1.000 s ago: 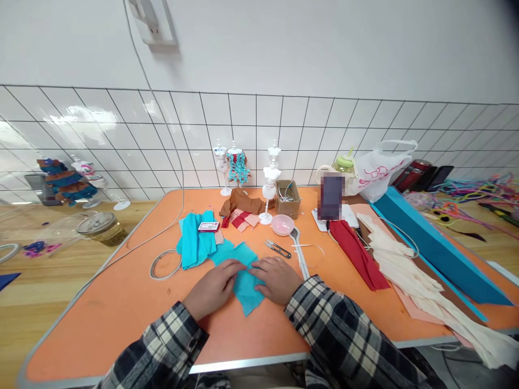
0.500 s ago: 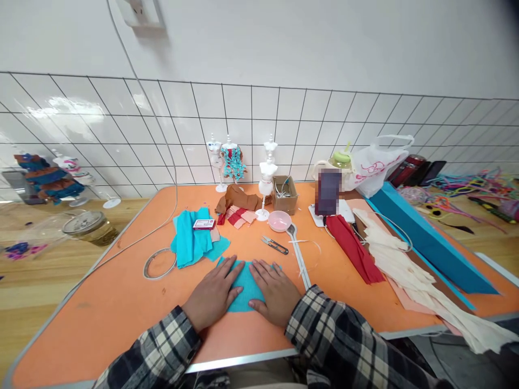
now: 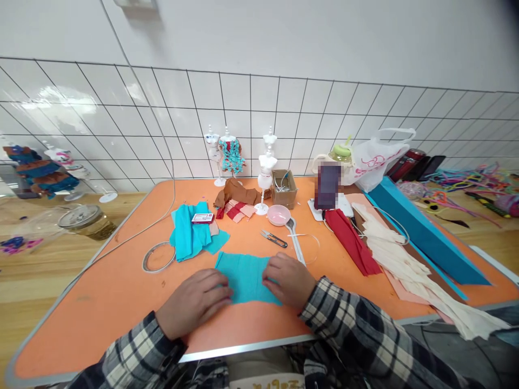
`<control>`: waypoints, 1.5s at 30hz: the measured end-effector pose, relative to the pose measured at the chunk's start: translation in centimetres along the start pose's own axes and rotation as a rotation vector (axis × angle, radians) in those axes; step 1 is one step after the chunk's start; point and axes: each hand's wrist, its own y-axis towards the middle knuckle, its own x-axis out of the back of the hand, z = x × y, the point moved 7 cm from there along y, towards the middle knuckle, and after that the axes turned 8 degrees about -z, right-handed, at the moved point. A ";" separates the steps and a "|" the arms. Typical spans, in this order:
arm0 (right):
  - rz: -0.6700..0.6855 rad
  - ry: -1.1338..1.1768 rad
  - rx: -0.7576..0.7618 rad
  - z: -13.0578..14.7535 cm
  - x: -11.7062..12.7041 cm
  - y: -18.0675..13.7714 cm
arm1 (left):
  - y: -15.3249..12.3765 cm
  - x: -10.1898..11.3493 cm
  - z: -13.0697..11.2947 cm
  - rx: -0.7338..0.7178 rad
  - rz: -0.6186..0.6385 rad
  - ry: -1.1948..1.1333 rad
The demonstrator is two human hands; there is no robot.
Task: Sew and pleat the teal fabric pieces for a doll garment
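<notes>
A turquoise crepe paper piece (image 3: 247,276) lies spread out before me, with fine creases running through it. My left hand (image 3: 197,300) rests by its lower left edge, fingers loosely bent and not wrapped round anything; the thumb is hidden. Over the right part of the piece my right hand (image 3: 290,278) is curled, fingertips drawn together on the paper. Beyond the piece lie black-handled thread snips (image 3: 274,239). A folded turquoise crepe paper bundle (image 3: 190,232) sits up and to the left, with a small white and red box (image 3: 203,218) on it.
A roll of tape (image 3: 159,257) lies left. Behind are white dress-form stands (image 3: 265,173), brown crepe paper (image 3: 237,192), a cardboard box (image 3: 284,189) and a pink bowl (image 3: 279,215). Rightward are a spoon (image 3: 297,237), a phone (image 3: 327,186), red crepe paper (image 3: 352,243) and cream crepe paper (image 3: 393,265).
Both hands lay flat on the turquoise piece before. Now the left has slid left to its edge, the right has curled up, and more of the paper shows. The view has shifted slightly.
</notes>
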 end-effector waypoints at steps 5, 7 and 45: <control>0.131 -0.031 0.071 -0.7 -1.9 -0.9 | -0.2 -1.7 -0.1 0.041 0.145 -0.040; 0.129 -0.128 0.044 -2.3 -1.8 0.4 | 0.9 -2.2 1.1 0.120 0.132 -0.014; -0.044 -0.033 -0.025 -4.6 -2.2 3.7 | 2.0 -1.8 6.3 0.168 0.043 -0.058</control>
